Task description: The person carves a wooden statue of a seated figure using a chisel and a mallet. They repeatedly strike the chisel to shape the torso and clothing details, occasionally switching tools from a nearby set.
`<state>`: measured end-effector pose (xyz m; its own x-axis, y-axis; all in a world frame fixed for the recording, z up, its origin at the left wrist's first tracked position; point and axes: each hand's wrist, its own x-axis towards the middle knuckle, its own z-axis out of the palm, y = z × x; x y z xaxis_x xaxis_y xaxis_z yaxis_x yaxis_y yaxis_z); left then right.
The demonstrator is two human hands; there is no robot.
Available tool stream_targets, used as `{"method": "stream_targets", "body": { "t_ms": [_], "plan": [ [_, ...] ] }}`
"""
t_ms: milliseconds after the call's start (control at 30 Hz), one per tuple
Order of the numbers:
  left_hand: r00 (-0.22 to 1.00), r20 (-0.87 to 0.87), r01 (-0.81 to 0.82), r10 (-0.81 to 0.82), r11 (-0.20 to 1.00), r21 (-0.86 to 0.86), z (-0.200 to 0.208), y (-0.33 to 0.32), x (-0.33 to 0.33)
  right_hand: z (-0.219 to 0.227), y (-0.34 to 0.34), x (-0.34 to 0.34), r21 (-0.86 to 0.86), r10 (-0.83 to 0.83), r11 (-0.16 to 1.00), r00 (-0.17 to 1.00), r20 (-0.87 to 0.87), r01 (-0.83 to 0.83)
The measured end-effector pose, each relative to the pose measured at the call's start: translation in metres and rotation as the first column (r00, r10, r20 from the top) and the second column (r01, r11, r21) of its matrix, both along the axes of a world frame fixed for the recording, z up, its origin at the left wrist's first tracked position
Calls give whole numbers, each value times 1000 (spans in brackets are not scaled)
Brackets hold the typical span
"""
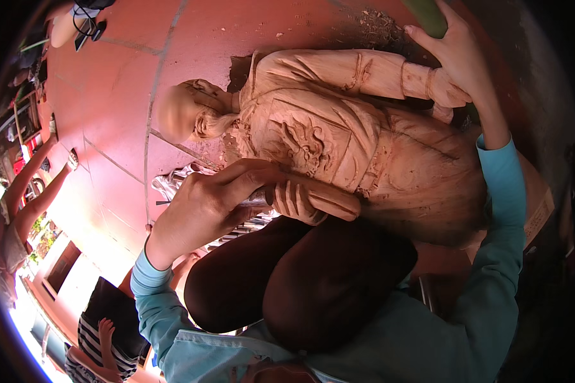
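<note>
Wood, bare and carved with robe [364, 131] and relief [303, 143], formed the statue [421, 172] beyond the knees [338, 287]; shaping looked nearly done, finishing left. Left hand [211, 195] curled at its near side, right hand [460, 54] straddled a green object [430, 18]; both grips unclear.

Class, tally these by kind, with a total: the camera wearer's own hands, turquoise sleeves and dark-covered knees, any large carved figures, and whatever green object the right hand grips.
Wearer's hands: 2 (left hand, right hand)
Turquoise sleeves: 2 (left sleeve, right sleeve)
Dark-covered knees: 2 (left knee, right knee)
Carved figure: 1
Green object: 1
Total: 8
</note>
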<state>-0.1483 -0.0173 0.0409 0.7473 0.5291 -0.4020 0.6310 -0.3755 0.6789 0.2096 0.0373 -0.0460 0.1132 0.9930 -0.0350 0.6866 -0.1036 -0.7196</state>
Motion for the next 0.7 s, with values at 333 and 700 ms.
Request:
{"method": "stream_targets", "body": {
  "t_ms": [333,700],
  "plan": [
    [958,-84,286,-273,923,259,9,19,8,26,-2,-2,-51,-45,997,995,84,49],
    [925,-291,377,-245,682,626,11,-4,10,150,-112,31,94,42,990,869,494,-101]
  ]
}}
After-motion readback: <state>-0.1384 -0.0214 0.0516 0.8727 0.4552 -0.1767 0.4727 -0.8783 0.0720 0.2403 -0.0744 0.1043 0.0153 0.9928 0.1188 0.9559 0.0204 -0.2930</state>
